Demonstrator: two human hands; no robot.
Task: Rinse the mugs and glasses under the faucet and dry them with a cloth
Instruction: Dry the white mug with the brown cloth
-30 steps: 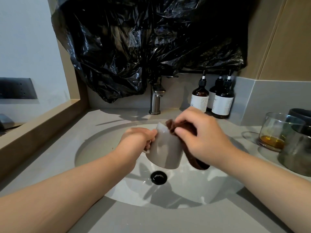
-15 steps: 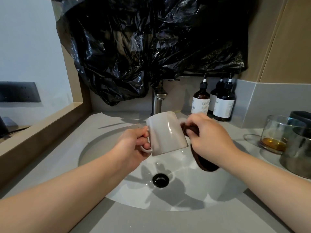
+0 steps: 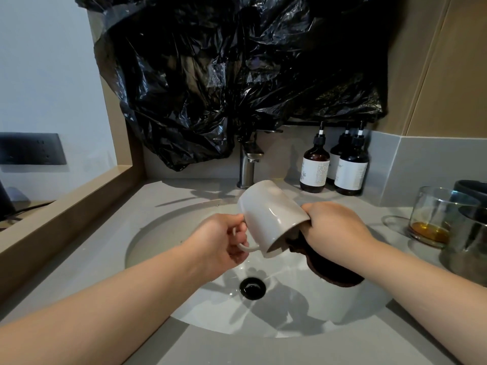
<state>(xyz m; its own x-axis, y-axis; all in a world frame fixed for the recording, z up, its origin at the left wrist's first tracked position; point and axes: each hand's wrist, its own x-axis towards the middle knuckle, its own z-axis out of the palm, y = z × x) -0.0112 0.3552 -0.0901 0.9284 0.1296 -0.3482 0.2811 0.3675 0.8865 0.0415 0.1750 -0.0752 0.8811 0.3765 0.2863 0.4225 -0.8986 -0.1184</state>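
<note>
Head view: mug (image 3: 271,216) now tipped mouth-down over the sink (image 3: 158,241), cloth (image 3: 334,270) pushed inside.
Left hand (image 3: 221,243) fingers curl round the handle; right hand (image 3: 334,227) pinches the cloth at the rim, having moved from outside wiping to drying the interior.

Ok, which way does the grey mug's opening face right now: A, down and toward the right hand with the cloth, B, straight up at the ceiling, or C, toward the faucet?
A: the grey mug is tipped, its rim low against the right hand, which pushes the dark brown cloth in.
</note>
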